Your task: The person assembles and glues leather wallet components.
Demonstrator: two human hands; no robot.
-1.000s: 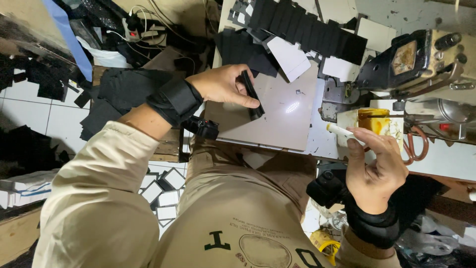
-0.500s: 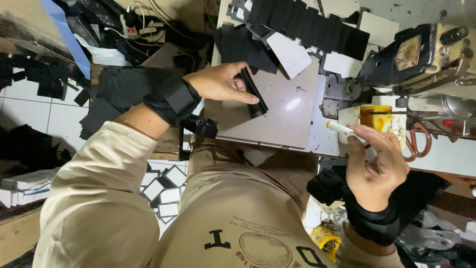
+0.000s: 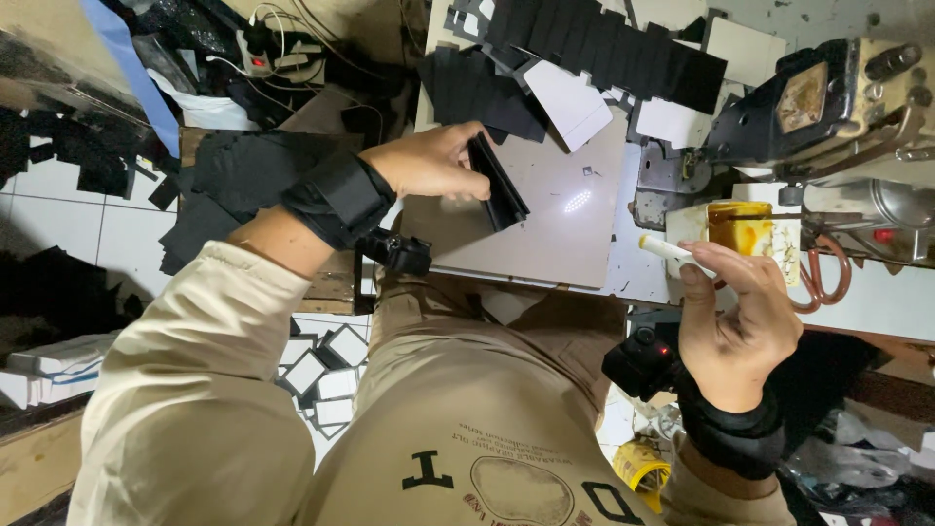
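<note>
The left hand (image 3: 433,161) is clamped on a stack (image 3: 499,181) of black pieces, thumb on one side and fingers (image 3: 466,131) on the other, holding it on edge against the grey board (image 3: 545,234). A black wrist band (image 3: 336,198) wraps the arm just behind the hand, with a small black camera (image 3: 397,253) below it. Beyond the fingers, further up the board, lie more black pieces (image 3: 594,44) in an overlapping row, with white cards (image 3: 575,102) mixed in. To the outer side of this hand a heap of black scraps (image 3: 234,180) covers a wooden bench.

The right hand (image 3: 735,312) is closed on a white pen (image 3: 670,250), pinched between thumb and fingers with its tip pointing towards the board. The hand is off the board, well apart from the stack. Just beyond its knuckles stands a glue pot (image 3: 742,226) with amber smears, and beside that red-handled scissors (image 3: 823,273). Further off is the machine (image 3: 828,97), dark and worn. A black band and a second small camera (image 3: 643,362) sit at this wrist.

White cards (image 3: 326,375) lie on the tiled floor below the left forearm.
</note>
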